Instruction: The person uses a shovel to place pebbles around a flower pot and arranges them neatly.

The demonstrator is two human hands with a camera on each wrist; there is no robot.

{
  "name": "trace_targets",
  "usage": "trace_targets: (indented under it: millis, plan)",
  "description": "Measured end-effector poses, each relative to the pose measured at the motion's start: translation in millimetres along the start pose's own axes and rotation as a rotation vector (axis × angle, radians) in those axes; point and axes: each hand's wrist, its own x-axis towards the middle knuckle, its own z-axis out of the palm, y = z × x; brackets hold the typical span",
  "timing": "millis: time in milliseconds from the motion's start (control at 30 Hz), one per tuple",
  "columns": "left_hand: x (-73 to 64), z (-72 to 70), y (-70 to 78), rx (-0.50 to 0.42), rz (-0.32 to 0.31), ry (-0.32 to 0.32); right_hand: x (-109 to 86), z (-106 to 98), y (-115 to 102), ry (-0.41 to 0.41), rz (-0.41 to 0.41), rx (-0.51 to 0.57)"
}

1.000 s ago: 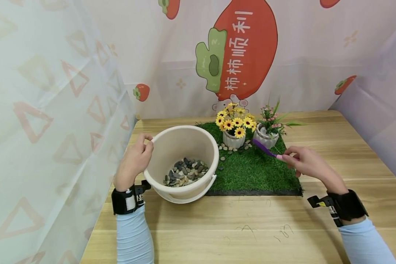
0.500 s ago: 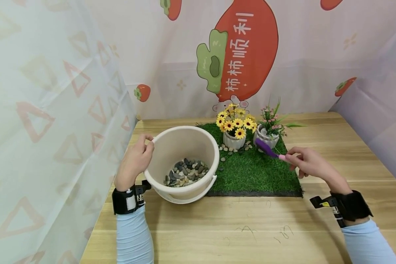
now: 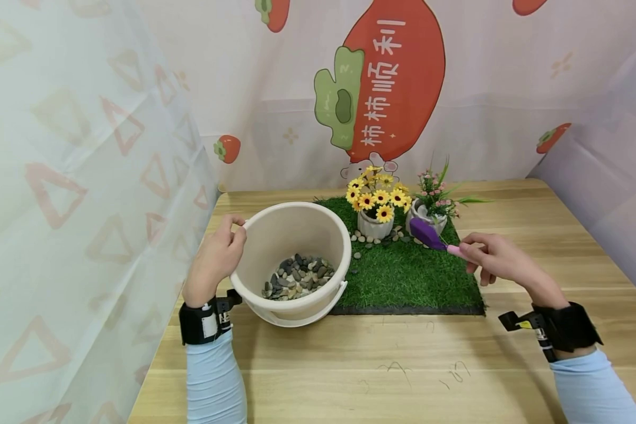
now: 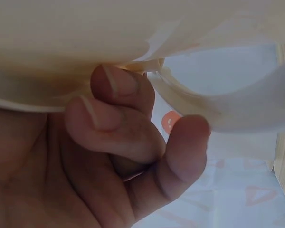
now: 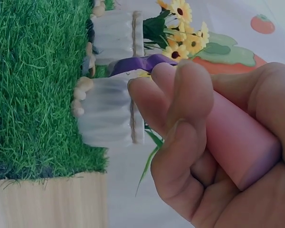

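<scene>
My left hand (image 3: 215, 259) grips the left rim of a cream bucket (image 3: 345, 235), thumb at the top and fingers curled outside it. In the left wrist view the fingertips (image 4: 118, 80) press up against the bucket wall. Grey and tan pebbles (image 3: 297, 277) cover part of its floor. My right hand (image 3: 495, 257) holds a small trowel by its pink handle (image 5: 242, 142). The purple blade (image 3: 426, 233) tilts in front of the right flower pot (image 3: 441, 225), with no pebbles visible on it. Light pebbles (image 5: 80, 95) lie along the base of that pot.
A pot of yellow flowers (image 3: 375, 227) stands left of the pink-flowered one on an artificial grass mat (image 3: 403, 277). Pebbles (image 3: 370, 239) ring its base, and a stray one lies near the bucket. Loose dark strands (image 3: 397, 368) lie on the wooden table (image 3: 323, 371).
The trowel has turned in my right hand, so more of its purple blade faces the camera, and it has shifted slightly right. Pebbles show below the right pot. My left hand and the bucket stay put.
</scene>
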Motion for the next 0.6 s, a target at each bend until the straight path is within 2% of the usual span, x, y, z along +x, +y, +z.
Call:
trace_targets:
  millis: [367,600]
  plan:
    - [-1.5,-0.4,-0.1,-0.003,-0.01,-0.01,-4.5,-3,-5,-0.065,0.004,-0.059]
    - [-0.9,-0.9,0.6,0.001,0.003,0.003,-6.8,-3,-17,-0.036,-0.023,-0.205]
